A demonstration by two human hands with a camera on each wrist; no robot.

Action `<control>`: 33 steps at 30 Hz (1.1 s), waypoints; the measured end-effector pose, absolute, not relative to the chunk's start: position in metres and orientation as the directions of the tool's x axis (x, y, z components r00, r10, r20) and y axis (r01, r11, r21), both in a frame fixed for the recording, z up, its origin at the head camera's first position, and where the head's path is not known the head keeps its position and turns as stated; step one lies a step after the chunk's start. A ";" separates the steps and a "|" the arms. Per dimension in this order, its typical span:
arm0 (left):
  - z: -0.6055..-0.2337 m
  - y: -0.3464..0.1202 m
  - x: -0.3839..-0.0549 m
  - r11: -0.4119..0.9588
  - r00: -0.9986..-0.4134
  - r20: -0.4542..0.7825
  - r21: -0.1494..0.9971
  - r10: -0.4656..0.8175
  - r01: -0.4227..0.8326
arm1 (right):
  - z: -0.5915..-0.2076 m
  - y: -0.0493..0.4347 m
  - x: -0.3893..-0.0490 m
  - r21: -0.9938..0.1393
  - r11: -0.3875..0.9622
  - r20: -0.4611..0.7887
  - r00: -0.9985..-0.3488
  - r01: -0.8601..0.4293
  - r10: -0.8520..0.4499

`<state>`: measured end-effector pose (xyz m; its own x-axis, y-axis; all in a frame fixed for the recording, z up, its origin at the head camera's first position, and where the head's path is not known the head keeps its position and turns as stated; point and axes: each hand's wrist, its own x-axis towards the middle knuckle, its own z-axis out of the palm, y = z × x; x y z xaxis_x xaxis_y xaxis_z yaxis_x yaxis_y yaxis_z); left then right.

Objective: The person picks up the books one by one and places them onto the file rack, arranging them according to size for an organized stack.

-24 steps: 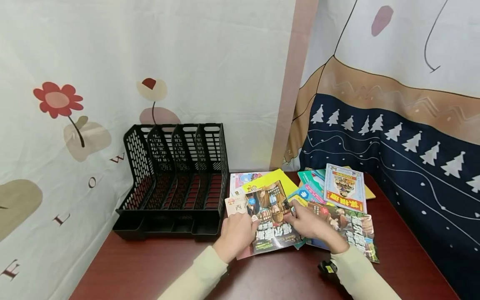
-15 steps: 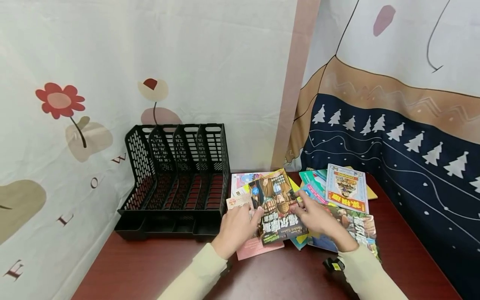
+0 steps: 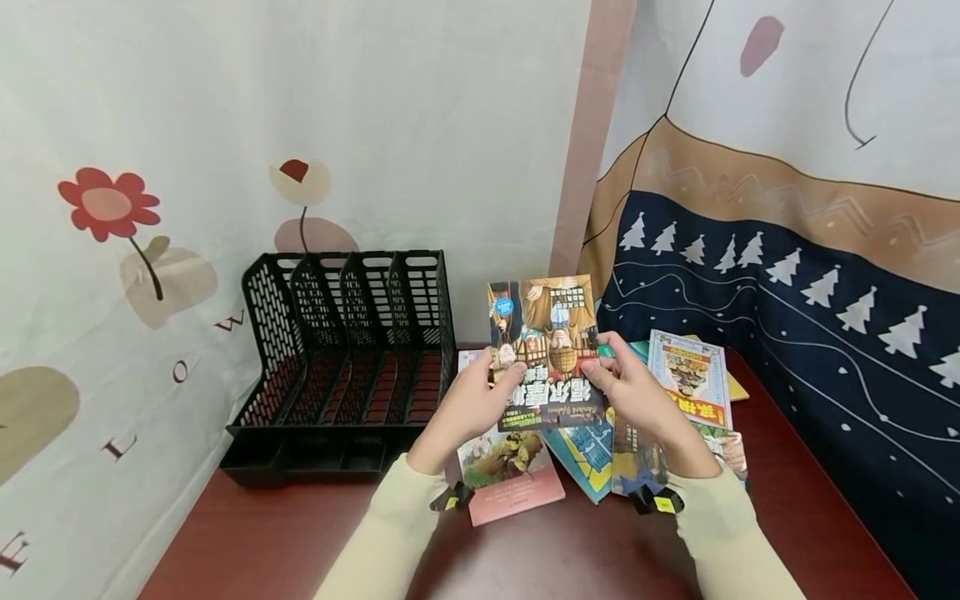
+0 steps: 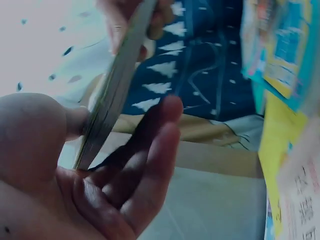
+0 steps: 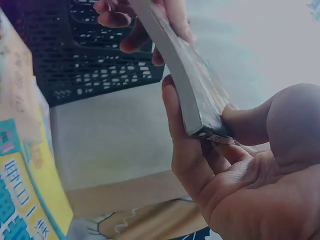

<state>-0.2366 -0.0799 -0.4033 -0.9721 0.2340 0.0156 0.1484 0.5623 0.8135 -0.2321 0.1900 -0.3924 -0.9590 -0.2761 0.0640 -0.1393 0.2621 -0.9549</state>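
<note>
A thick paperback book (image 3: 543,333) with a dark illustrated cover is raised above the table, its cover lettering upside down in the head view. My left hand (image 3: 480,404) grips its left edge, thumb on the cover. On the opposite edge my right hand (image 3: 637,396) pinches it between thumb and fingers. The left wrist view shows the page edges (image 4: 112,95) between thumb and palm, with the fingers behind. In the right wrist view the book's pale edge (image 5: 182,80) bows slightly. Below it on the table lies a book with a pink lower band (image 3: 517,496).
A black mesh file rack (image 3: 341,429) with several upright compartments stands at the left. Several books are spread at the right, among them a blue-and-white one (image 3: 690,379) and a blue-and-yellow one (image 3: 588,454). Printed curtains (image 3: 510,167) hang behind the reddish-brown table (image 3: 300,533).
Both hands have lifted the paperback up off the pile and turned it straighter, more upright toward the camera. The pink-banded book underneath has come into fuller view.
</note>
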 end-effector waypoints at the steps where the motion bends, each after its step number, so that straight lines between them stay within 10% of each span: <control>1: -0.403 -0.082 -0.236 0.541 -0.969 0.017 0.827 0.246 0.152 | -0.393 0.189 -0.232 -0.952 0.274 0.056 -0.959 -0.134 -0.276; 18: -0.414 -0.110 -0.243 0.602 -0.967 0.071 0.770 0.246 0.210 | -0.417 0.183 -0.238 -0.963 0.268 -0.105 -0.900 -0.013 -0.423; 33: -0.410 -0.123 -0.254 0.653 -0.910 0.139 0.655 0.391 0.380 | -0.417 0.189 -0.247 -0.931 0.330 0.060 -0.957 -0.156 -0.283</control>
